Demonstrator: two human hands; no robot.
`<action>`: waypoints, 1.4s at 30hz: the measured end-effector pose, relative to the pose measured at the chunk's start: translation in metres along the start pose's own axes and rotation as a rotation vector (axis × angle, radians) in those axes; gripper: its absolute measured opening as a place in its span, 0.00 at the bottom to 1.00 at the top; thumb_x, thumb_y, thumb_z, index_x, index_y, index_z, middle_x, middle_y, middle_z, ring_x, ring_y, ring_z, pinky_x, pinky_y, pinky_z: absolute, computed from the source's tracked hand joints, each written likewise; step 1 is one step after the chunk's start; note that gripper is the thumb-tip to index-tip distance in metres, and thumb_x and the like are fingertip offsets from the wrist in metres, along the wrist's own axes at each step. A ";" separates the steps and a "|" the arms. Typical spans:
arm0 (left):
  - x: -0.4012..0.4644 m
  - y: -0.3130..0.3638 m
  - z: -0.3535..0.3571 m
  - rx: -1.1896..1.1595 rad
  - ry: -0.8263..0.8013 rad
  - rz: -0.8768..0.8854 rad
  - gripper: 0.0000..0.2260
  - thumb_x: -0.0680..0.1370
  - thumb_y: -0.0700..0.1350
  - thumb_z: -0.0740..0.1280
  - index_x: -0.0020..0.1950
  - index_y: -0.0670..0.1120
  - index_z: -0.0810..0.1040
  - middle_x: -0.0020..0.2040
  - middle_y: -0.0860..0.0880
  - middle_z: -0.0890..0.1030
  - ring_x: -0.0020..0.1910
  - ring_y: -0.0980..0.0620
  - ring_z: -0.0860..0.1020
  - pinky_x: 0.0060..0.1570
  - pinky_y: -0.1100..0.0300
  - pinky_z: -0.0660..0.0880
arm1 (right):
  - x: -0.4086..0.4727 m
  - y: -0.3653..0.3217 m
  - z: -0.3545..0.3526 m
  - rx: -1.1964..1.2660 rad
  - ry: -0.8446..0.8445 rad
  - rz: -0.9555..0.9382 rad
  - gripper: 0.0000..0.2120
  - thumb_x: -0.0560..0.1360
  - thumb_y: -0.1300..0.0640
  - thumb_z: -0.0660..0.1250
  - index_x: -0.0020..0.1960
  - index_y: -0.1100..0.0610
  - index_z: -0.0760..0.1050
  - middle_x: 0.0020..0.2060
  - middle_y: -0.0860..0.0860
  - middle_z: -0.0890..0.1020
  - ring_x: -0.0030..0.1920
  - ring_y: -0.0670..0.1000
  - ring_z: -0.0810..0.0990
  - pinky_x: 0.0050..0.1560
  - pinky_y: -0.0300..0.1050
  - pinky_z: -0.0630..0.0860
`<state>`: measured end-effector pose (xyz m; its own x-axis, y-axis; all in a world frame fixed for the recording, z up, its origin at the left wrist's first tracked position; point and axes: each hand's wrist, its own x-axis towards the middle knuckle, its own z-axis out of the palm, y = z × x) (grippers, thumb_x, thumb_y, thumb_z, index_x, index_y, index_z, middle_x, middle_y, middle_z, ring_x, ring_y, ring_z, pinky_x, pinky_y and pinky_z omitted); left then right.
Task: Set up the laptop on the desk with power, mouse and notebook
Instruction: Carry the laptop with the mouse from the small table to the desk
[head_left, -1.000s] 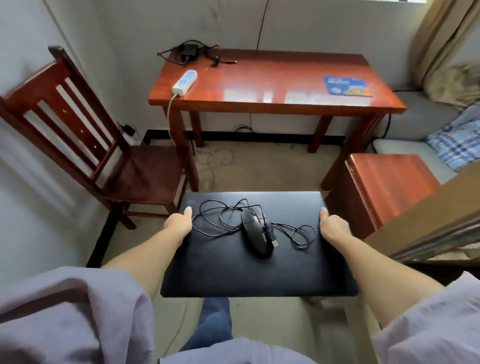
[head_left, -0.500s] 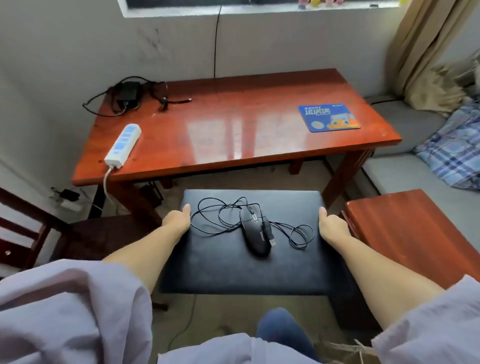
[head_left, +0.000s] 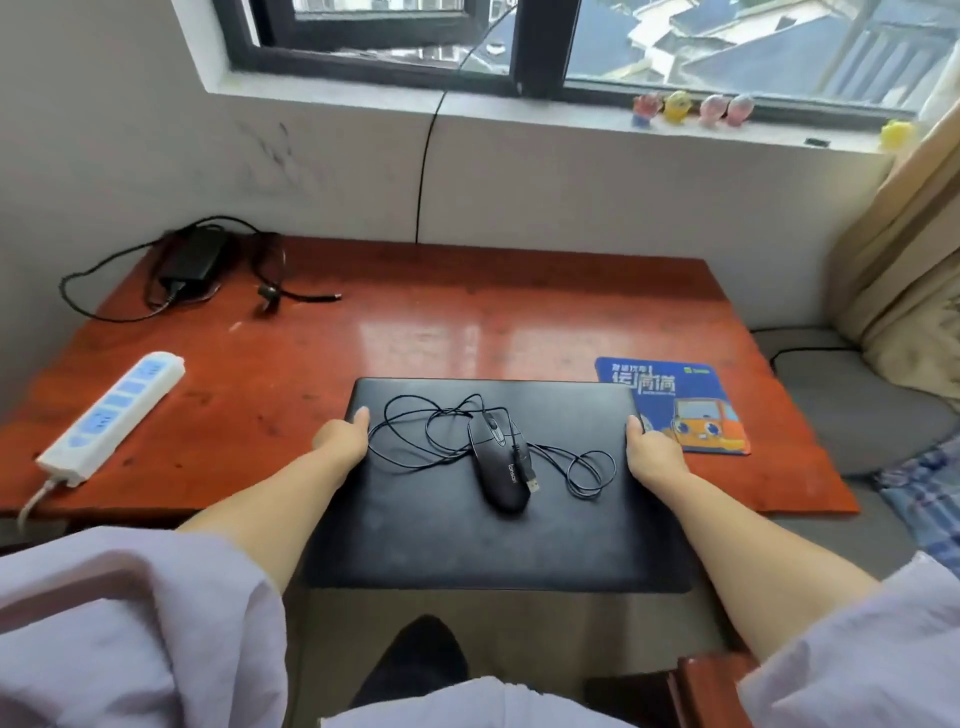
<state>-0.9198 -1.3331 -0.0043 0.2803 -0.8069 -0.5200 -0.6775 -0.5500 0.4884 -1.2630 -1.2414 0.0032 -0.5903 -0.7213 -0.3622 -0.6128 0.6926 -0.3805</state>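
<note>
Closer now, the laptop (head_left: 493, 499) hangs half over the desk (head_left: 415, 332) near edge, long axis left-right, left hand (head_left: 340, 441) and right hand (head_left: 652, 452) clamping its ends, mouse (head_left: 498, 465) riding on top.

A: Windowsill (head_left: 545, 111), far side: small toy figures (head_left: 691, 108) in a row, one yellow figure (head_left: 894, 134) apart at the right.

B: Noted. Beige curtain (head_left: 904, 249) hangs right; grey cushion (head_left: 852, 410) below it, plaid cloth (head_left: 930, 493) beside.
</note>
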 end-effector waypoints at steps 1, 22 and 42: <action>0.011 0.013 0.001 0.000 0.004 -0.009 0.29 0.81 0.56 0.52 0.67 0.30 0.68 0.68 0.33 0.70 0.67 0.36 0.69 0.66 0.50 0.66 | 0.018 -0.009 -0.002 -0.014 -0.010 -0.004 0.23 0.82 0.54 0.43 0.69 0.67 0.62 0.62 0.67 0.73 0.61 0.66 0.72 0.60 0.54 0.69; 0.236 0.173 0.006 0.137 0.004 -0.094 0.31 0.81 0.58 0.51 0.64 0.30 0.70 0.65 0.32 0.73 0.65 0.35 0.71 0.63 0.49 0.68 | 0.260 -0.145 0.005 -0.380 -0.149 -0.178 0.18 0.80 0.63 0.47 0.69 0.67 0.59 0.59 0.68 0.75 0.58 0.65 0.76 0.56 0.53 0.71; 0.259 0.173 0.005 0.463 0.093 0.032 0.31 0.80 0.60 0.49 0.60 0.35 0.75 0.62 0.35 0.77 0.61 0.36 0.75 0.59 0.49 0.71 | 0.292 -0.143 0.007 -0.616 -0.141 -0.340 0.21 0.79 0.61 0.49 0.71 0.58 0.59 0.59 0.61 0.75 0.57 0.63 0.75 0.50 0.53 0.74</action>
<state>-0.9678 -1.6358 -0.0581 0.2997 -0.8494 -0.4344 -0.9127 -0.3879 0.1286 -1.3439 -1.5505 -0.0543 -0.2664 -0.8621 -0.4311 -0.9604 0.2754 0.0427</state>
